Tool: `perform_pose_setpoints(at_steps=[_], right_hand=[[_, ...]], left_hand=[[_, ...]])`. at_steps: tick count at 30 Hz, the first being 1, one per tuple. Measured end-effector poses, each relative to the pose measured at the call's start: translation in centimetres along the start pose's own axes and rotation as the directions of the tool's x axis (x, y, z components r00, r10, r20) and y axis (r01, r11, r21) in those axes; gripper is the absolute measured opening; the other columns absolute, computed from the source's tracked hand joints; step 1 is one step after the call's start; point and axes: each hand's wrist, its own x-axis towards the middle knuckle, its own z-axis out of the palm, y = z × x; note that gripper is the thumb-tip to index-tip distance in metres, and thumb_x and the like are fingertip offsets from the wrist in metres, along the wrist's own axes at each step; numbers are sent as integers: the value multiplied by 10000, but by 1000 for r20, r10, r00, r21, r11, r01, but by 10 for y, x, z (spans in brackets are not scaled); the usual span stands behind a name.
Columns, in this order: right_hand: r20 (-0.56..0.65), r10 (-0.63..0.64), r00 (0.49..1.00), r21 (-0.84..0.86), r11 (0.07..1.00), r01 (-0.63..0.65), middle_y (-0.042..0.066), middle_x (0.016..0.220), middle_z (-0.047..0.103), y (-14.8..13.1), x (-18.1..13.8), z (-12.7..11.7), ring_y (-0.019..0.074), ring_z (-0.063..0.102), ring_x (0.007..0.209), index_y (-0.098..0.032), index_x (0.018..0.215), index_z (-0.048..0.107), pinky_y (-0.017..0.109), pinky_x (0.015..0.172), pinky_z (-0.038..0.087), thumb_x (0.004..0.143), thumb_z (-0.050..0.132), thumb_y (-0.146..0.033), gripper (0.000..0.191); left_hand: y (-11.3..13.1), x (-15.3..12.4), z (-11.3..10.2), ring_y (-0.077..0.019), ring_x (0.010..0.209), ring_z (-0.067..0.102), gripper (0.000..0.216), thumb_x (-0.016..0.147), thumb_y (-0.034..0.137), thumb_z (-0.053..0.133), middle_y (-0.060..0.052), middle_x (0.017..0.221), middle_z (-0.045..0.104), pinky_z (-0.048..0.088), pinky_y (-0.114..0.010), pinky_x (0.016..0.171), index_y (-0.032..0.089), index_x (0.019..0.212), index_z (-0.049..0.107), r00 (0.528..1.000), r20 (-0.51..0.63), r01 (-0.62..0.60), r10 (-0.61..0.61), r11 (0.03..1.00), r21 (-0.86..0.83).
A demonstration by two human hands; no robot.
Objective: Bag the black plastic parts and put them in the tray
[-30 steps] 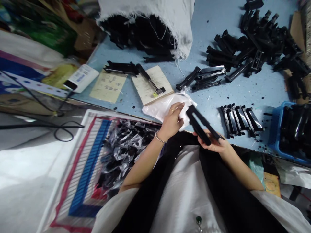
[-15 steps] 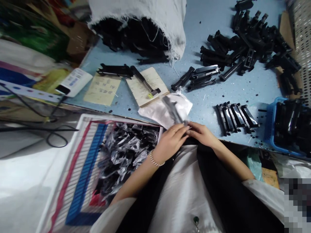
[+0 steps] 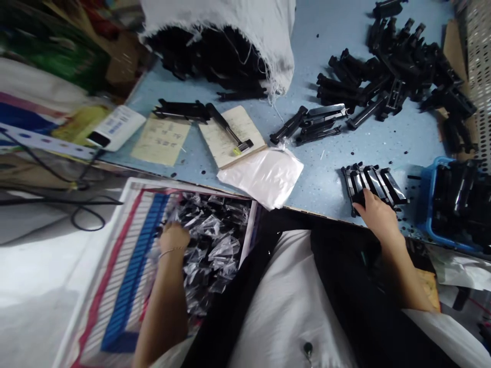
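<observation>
My right hand (image 3: 379,214) is at a short row of black plastic parts (image 3: 378,181) near the table's front edge. Its thumb and fingers close round the near end of the leftmost part (image 3: 351,186). Down in the basket at my left, my left hand (image 3: 174,237) reaches among black parts in clear plastic bags (image 3: 215,230). Its fingers are blurred and mostly hidden, so what they hold cannot be made out. A stack of clear plastic bags (image 3: 264,176) lies at the table edge between my hands.
The basket (image 3: 123,286) has blue and red bands. A white sack (image 3: 230,13) spills black parts at the back. More black parts are heaped (image 3: 395,66) at the right, near a blue bin (image 3: 426,204). A black hammer-shaped tool (image 3: 230,130) rests on a wooden block (image 3: 218,145).
My hands were together over the bags with a bagged black part. My left hand has moved down-left into the basket; my right hand has moved right to the row and grasped a part.
</observation>
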Motion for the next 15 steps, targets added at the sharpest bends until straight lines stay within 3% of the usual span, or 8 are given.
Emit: perform_pose_setpoints(at_steps=[3, 5, 7, 9, 12, 15], right_hand=[[-13, -5, 1000, 158, 987, 7, 198, 1131, 723, 0, 8, 8, 335, 705, 956, -145, 1308, 598, 440, 818, 530, 958, 533, -355, 414], [-18, -35, 999, 353, 935, 39, 163, 1110, 736, -5, 18, 14, 318, 700, 973, -171, 1261, 635, 455, 867, 531, 931, 565, -353, 383], [-10, -99, 995, 610, 788, 84, 107, 1027, 742, -17, 27, 20, 273, 700, 899, -196, 1226, 654, 435, 845, 552, 901, 596, -380, 378], [-4, -162, 987, 832, 547, 94, 58, 946, 726, -33, 35, 27, 221, 681, 800, -214, 1183, 667, 389, 763, 576, 873, 620, -409, 369], [9, -179, 984, 970, 242, 36, 19, 923, 698, -56, 42, 35, 166, 641, 753, -227, 1129, 674, 313, 661, 570, 818, 682, -410, 362], [44, -155, 987, 996, 79, -32, -8, 910, 668, -72, 46, 34, 125, 612, 734, -229, 1091, 664, 258, 623, 540, 782, 726, -384, 352]], left_hand=[[83, -7, -2, -341, 1188, 576, 267, 896, 326, 501, -190, 1093, 655, 486, -522, 992, 149, 1054, 625, 981, -167, -111, 97, 991, -75], [151, -13, 0, -295, 1143, 590, 193, 929, 316, 534, -143, 1088, 641, 481, -476, 1018, 185, 1039, 625, 920, -250, -358, 301, 906, -227], [213, -18, 5, -267, 1078, 603, 143, 936, 323, 578, -123, 1087, 627, 497, -433, 993, 196, 982, 627, 829, -231, -559, 509, 773, -299], [259, -17, 12, -280, 1048, 599, 131, 905, 305, 648, -140, 1104, 624, 504, -440, 965, 183, 948, 631, 766, -181, -641, 617, 712, -285], [284, -5, 17, -248, 952, 607, 112, 919, 203, 594, -105, 991, 644, 519, -399, 877, 191, 817, 639, 771, -122, -630, 625, 720, -293], [277, 13, 13, -194, 834, 612, 140, 863, 234, 664, -51, 867, 643, 517, -332, 798, 191, 734, 632, 843, -103, -511, 529, 723, -465]])
